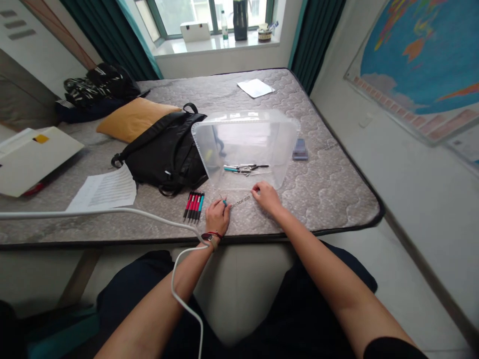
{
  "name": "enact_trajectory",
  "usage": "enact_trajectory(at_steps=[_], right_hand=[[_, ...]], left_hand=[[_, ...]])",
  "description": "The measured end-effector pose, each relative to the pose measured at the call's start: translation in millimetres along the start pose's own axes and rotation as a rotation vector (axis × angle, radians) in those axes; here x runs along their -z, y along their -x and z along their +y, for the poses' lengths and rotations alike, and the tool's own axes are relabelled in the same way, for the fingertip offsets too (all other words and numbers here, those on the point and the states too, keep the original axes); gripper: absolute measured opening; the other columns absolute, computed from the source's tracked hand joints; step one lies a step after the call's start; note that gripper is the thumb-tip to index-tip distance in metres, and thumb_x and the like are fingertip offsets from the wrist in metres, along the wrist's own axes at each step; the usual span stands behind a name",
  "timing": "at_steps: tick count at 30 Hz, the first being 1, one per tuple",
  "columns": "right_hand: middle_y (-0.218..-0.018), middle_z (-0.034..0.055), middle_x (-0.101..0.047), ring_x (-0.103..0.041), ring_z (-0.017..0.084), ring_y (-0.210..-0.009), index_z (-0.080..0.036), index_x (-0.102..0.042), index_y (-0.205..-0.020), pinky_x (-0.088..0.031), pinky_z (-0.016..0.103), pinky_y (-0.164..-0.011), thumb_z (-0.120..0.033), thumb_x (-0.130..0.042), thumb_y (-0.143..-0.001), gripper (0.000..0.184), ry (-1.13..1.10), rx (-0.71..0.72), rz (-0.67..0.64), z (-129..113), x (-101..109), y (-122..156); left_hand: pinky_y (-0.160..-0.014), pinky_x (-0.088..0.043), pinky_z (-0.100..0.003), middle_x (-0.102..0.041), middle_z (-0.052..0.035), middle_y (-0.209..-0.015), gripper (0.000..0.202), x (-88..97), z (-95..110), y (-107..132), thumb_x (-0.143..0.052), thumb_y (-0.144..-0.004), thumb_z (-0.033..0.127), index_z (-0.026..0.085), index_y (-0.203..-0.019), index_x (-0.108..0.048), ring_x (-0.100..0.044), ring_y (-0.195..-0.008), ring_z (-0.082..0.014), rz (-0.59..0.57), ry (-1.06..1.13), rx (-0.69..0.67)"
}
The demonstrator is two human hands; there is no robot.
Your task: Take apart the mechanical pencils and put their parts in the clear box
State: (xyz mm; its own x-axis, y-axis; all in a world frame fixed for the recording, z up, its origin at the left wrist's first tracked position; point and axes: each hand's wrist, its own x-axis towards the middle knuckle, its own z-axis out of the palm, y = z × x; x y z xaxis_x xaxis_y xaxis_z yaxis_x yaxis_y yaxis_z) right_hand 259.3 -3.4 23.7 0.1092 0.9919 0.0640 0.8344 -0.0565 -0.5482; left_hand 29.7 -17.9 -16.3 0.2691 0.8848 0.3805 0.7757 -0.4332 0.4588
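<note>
The left hand (217, 217) sits just in front of the near edge of the clear plastic box (245, 149), its fingers pinched narrowly around a thin teal-ended stick (224, 202), too small to identify further, which angles up and away from the fingertips. The right hand (266, 197) lies at that same edge, toward its right end, fingers loosely curved and nothing visible in them; whether they touch the plastic is hard to tell. Inside the box lie slim metal tools (245, 169) with dark and teal parts. Just left of the left hand, in front of the box, a row of red and teal pens (193, 206) rests on the quilted mattress (329, 199). A black backpack (164, 155) leans against the box's left side, and a white cable (112, 212) runs across to the left wrist.
</note>
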Motion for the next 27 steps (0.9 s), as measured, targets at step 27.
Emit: enact_trajectory(at_steps=[27], right_hand=[[-0.126,0.0139,-0.059,-0.059,0.026,-0.109,-0.02,-0.052,-0.122,-0.042,0.03,-0.087,-0.03,-0.051,-0.096,0.028,0.449,0.019,-0.268,-3,16,-90]], left_hand=[[-0.096,-0.043,-0.046,-0.069,-0.0091,-0.122,0.028,1.3,2,-3,-0.048,-0.096,0.038,0.024,-0.104,-0.071,-0.057,-0.113,-0.0281,0.065,0.022,0.0]])
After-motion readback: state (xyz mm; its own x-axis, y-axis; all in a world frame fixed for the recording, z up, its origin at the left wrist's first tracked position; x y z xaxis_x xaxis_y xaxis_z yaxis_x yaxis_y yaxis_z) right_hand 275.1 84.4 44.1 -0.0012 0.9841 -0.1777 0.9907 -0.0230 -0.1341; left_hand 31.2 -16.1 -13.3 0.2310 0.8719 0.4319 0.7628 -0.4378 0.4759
